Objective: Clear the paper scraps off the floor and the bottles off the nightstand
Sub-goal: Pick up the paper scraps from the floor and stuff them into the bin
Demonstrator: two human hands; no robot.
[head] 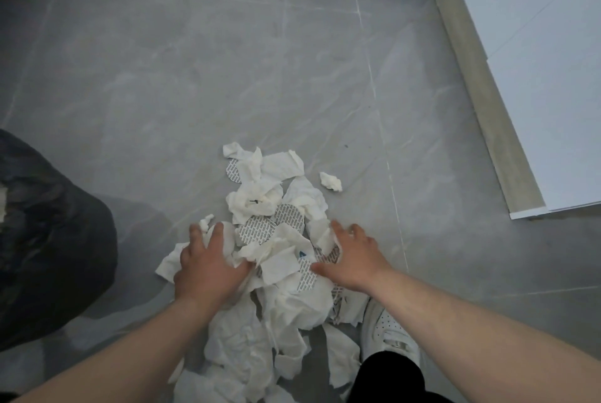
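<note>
Forearms (97, 367) reach down to the paper scraps (292, 305) heaped on the floor (162, 77), left hand (208, 267) and right hand (353, 261) spread flat against either side, seemingly to rake them together for the black bag (48, 240) alongside; one stray wad (330, 181) lies beyond.

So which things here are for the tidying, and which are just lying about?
For the job: paper scraps, lone scrap, left hand, right hand, black bag (probably for the rubbish).
Just there: shoe, white furniture (no bottles show on it).
</note>
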